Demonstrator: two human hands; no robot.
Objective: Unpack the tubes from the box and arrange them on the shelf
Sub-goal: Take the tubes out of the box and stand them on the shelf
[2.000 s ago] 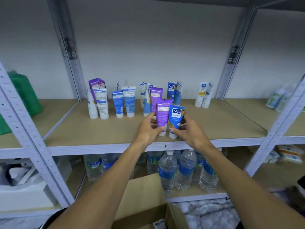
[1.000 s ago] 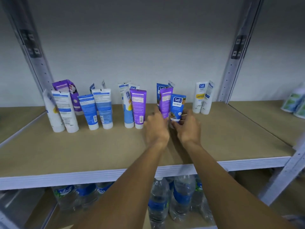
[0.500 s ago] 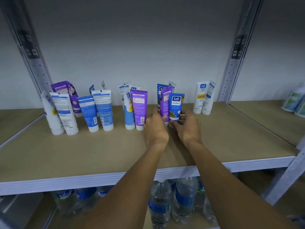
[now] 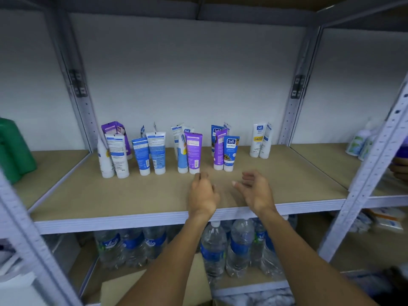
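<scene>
Several tubes stand cap-down in a row on the wooden shelf. A purple tube and a blue Safi tube stand side by side right of centre, with another purple tube to their left. My left hand hovers in front of them with loosely curled fingers and holds nothing. My right hand is beside it, fingers relaxed and spread, also holding nothing. Both hands are clear of the tubes. A flap of the cardboard box shows at the bottom.
Two white tubes stand at the right end of the row, blue and white tubes at the left. Water bottles fill the lower shelf. A green container sits far left. Grey uprights frame the bay.
Both hands have let go of the purple and blue tubes and drawn back toward the shelf's front edge. The two tubes now stand on their own further back in the row.
</scene>
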